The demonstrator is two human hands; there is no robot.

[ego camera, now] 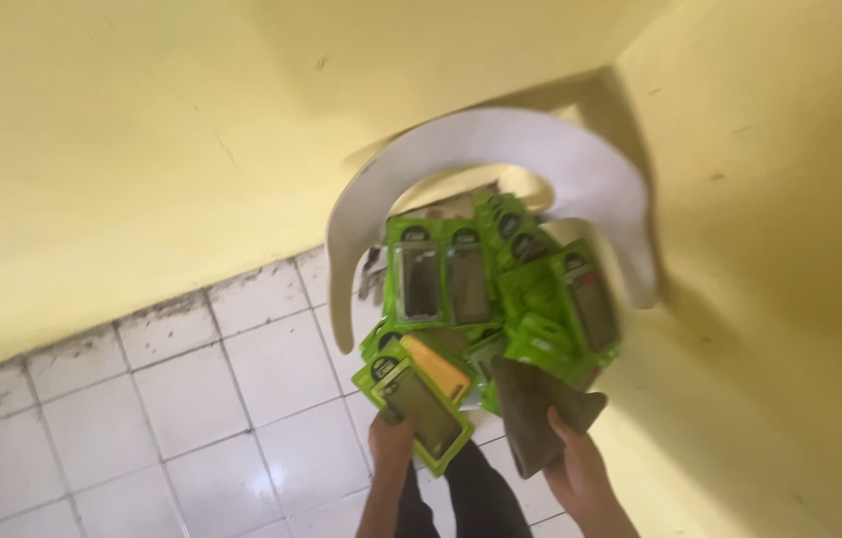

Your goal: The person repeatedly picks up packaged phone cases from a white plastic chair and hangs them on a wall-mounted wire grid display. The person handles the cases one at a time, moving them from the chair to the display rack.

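Head view: left hand [390, 438] pinches a green phone-case pack [424, 402] at its lower edge; right hand [572, 460] grips a dark brown flat piece [539, 410]. Both hover before the white plastic chair [501, 159] heaped with green packs [501, 289]. Best kept level, clear of the heap.

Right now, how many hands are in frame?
2. Left hand at bottom centre grips a green package; right hand at lower right holds a dark brown flat piece. No other hands show.
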